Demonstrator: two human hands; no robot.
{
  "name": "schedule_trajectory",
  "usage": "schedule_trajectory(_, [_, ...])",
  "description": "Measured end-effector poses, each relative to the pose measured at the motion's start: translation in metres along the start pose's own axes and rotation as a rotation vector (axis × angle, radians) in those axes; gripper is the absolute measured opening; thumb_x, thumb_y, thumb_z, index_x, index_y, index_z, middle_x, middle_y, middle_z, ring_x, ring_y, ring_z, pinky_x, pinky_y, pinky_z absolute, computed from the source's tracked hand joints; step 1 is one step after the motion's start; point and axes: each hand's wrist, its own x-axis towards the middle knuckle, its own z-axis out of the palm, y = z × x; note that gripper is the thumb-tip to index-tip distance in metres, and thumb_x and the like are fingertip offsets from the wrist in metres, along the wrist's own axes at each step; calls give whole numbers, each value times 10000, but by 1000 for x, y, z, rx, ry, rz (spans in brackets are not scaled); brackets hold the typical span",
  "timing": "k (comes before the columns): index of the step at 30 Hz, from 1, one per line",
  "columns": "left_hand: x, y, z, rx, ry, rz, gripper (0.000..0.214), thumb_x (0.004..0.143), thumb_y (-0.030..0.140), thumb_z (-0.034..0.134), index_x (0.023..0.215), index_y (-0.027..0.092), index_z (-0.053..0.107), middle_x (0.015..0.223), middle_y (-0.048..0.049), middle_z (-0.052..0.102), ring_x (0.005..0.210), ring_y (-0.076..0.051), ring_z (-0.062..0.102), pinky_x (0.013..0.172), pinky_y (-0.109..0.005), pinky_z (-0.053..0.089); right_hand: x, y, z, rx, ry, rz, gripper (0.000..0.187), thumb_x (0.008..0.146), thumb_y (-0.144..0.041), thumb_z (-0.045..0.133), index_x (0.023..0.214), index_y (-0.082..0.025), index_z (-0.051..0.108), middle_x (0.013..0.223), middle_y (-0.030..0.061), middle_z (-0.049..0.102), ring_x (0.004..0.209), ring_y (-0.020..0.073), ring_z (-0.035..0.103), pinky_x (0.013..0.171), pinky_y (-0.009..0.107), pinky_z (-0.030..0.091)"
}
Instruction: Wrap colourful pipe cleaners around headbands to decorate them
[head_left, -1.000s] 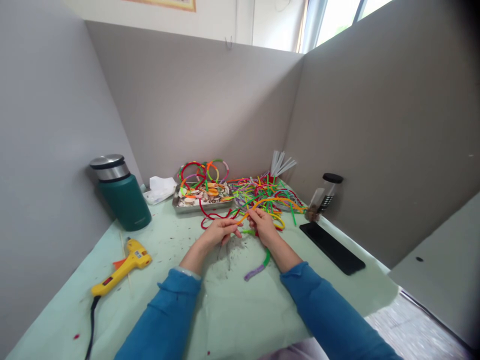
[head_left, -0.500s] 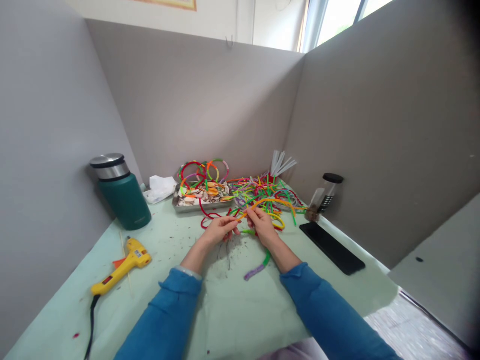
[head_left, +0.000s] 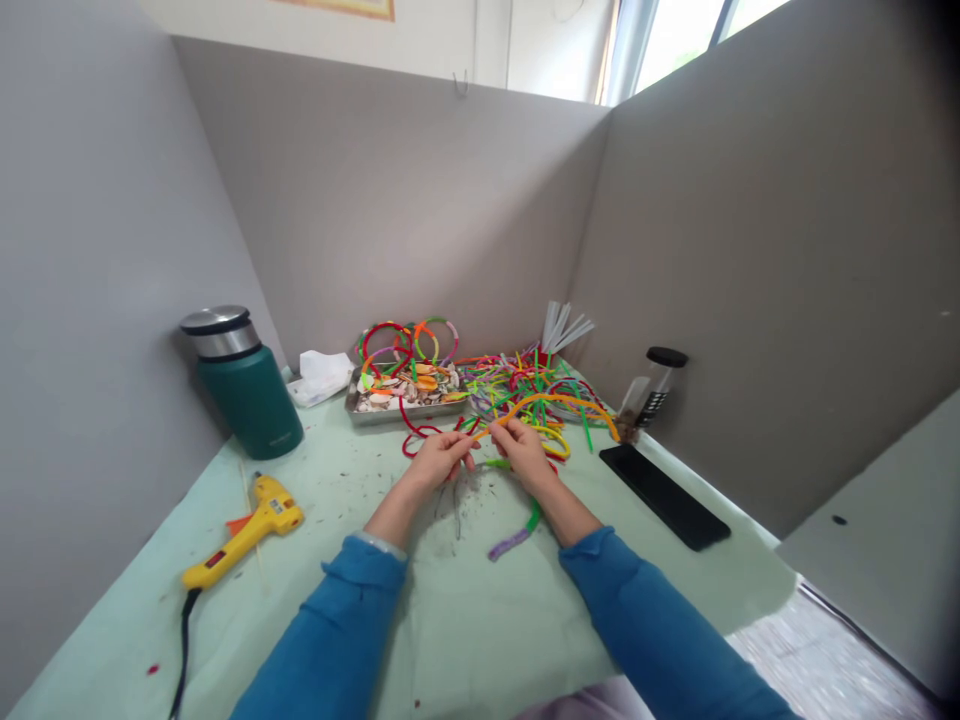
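An orange pipe cleaner (head_left: pixel 555 397) is stretched between my two hands and arches away to the right. My left hand (head_left: pixel 441 460) pinches its near end. Close beside it, my right hand (head_left: pixel 523 452) grips the same strand a little further along. Under my right wrist lies a bent green and purple pipe cleaner piece (head_left: pixel 511 543), partly hidden by the forearm. Red pipe cleaner loops (head_left: pixel 411 440) lie just beyond my left hand, and a yellow loop (head_left: pixel 556 440) is behind my right.
A metal tray (head_left: pixel 409 412) of shells with coloured rings stands behind a tangle of pipe cleaners (head_left: pixel 517 380). At left are a green bottle (head_left: pixel 251 400) and a yellow glue gun (head_left: pixel 251 535); at right, a black phone-like slab (head_left: pixel 664 497) and a clear jar (head_left: pixel 654 390). Partitions enclose the table.
The free end of the orange pipe cleaner has swung out to the right, toward the jar, and its arch is wider. Both hands stay almost in place.
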Motion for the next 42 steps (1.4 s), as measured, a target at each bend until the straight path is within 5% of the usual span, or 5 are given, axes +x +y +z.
schedule_trajectory(13, [-3, 3, 6, 95, -183, -7, 287, 772, 371, 510, 792, 101, 607, 533, -2, 575, 326, -47, 318, 358, -199, 208, -1, 0, -1, -109, -81, -45, 319, 756, -429, 551, 559, -182, 510, 519, -30, 459, 503, 110, 387, 482, 230, 295])
schedule_trajectory(21, [4, -8, 3, 591, 157, 122, 217, 729, 358, 571, 721, 171, 681, 684, -42, 641, 627, -151, 517, 546, -225, 320, 13, 8, -15, -61, 158, -12, 359, 748, -472, 543, 546, -202, 419, 469, -48, 410, 460, 106, 341, 457, 234, 262])
schedule_trajectory(27, [0, -9, 12, 917, 162, 129, 119, 705, 295, 601, 737, 204, 671, 838, -82, 634, 813, -216, 555, 659, -261, 354, 11, 8, -18, -222, 133, -104, 349, 776, -437, 513, 544, -199, 407, 496, -43, 397, 495, 113, 357, 484, 239, 258])
schedule_trajectory(37, [9, -20, -3, 398, 157, 2, 226, 771, 172, 445, 952, 162, 580, 667, -22, 626, 470, -108, 482, 494, -215, 329, 8, 2, -18, -68, 39, 138, 299, 786, -424, 482, 578, -212, 447, 393, -50, 405, 358, 108, 334, 387, 240, 234])
schedule_trajectory(42, [11, -24, -4, 296, 95, -32, 291, 760, 179, 438, 998, 141, 600, 725, -21, 627, 381, -72, 410, 416, -212, 300, 7, 3, -14, -109, -25, 67, 351, 783, -458, 509, 562, -201, 418, 443, -48, 418, 407, 97, 351, 420, 228, 263])
